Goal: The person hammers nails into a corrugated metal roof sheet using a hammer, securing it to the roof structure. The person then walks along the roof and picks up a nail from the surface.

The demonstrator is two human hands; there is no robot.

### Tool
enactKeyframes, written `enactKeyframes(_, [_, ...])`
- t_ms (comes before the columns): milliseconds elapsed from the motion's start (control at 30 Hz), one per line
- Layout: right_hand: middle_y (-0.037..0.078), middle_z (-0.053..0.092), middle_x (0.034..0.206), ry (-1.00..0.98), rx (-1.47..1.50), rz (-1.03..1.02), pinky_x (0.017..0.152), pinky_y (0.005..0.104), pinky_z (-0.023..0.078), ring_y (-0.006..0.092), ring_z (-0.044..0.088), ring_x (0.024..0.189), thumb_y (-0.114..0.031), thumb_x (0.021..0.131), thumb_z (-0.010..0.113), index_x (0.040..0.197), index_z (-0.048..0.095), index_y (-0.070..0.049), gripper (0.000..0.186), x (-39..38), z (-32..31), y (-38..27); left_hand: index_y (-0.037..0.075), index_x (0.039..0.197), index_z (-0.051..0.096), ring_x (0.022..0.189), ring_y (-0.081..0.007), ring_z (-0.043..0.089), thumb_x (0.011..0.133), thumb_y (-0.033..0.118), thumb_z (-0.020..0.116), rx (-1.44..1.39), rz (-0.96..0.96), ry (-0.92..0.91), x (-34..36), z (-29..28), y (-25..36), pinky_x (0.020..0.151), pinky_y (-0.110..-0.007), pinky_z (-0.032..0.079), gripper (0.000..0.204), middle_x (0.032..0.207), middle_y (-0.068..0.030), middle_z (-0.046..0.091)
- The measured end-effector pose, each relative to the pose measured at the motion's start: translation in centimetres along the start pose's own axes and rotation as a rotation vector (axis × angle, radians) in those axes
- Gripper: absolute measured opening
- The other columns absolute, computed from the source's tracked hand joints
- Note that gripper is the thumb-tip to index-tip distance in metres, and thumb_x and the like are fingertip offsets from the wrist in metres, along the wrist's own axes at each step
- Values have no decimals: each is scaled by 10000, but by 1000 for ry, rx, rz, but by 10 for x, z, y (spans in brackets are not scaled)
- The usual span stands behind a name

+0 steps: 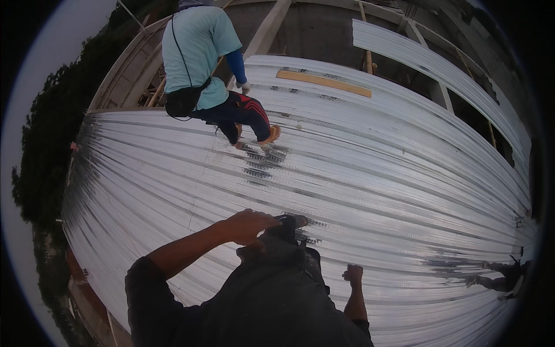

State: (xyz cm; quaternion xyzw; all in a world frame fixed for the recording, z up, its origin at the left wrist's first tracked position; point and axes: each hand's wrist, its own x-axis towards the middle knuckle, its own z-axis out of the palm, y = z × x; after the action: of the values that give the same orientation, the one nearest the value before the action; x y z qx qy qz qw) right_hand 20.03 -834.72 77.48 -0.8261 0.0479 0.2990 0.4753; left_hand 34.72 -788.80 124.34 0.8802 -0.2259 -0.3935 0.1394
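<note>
My left hand point(248, 226) is held in front of my body, above my dark trousers and one foot, with its fingers curled. Whatever lies inside that grip, if anything, is hidden. Lower down on the right, my right hand point(354, 274) hangs beside my body in a loose fist, and nothing shows in it. Under me spreads a floor of ribbed silvery metal sheets point(370, 173), marked with dark footprints and smudges. Neither hand visibly touches the sheets.
Ahead to the left, a co-worker point(199, 63) in a light blue shirt stands on the sheets. A wooden plank point(324, 83) lies beyond. Open gaps between beams point(269, 29) border the far edge, beside another metal sheet point(428, 55). Another person point(509, 274) is at the right.
</note>
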Motion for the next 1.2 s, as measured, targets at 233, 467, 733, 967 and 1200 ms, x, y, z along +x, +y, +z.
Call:
enactKeyframes(233, [68,533,543,348,553,579,349,320,381,181,574,439,-89,919,645,688,555,-61,250,-23,41,-37,-31,1396,542,1019,-272,697,891,294,744,-746,-811,824,-25,178,-259,887,-372,540,633,1137,-215,720])
enactKeyframes(467, [13,484,564,346,579,544,320,278,339,165,536,412,-37,900,643,706,516,-118,246,-42,7,-7,88,1299,649,690,-172,644,876,291,751,-1281,-1118,478,-122,413,-230,578,-354,469,480,886,-47,674])
enactKeyframes(733, [-14,416,545,490,649,473,308,261,284,125,447,381,-1,895,573,678,461,-153,288,-59,-42,-61,-16,1263,671,1030,-324,669,806,367,788,-946,-926,401,-122,425,-345,874,-415,521,609,1119,-210,692])
enactKeyframes(967, [8,341,539,314,519,733,350,295,287,184,312,365,-201,904,427,723,490,-130,204,0,72,-137,-26,1308,622,857,-175,675,917,256,719,-1145,-503,946,-54,263,-450,765,-330,521,492,884,-105,736])
enactKeyframes(1200, [123,686,759,-122,-243,127,520,313,554,213,718,654,-219,943,682,918,666,38,258,155,238,-420,-24,1274,645,773,-163,660,914,193,707,-1358,-556,1167,-141,286,-546,730,-334,528,425,894,-114,743])
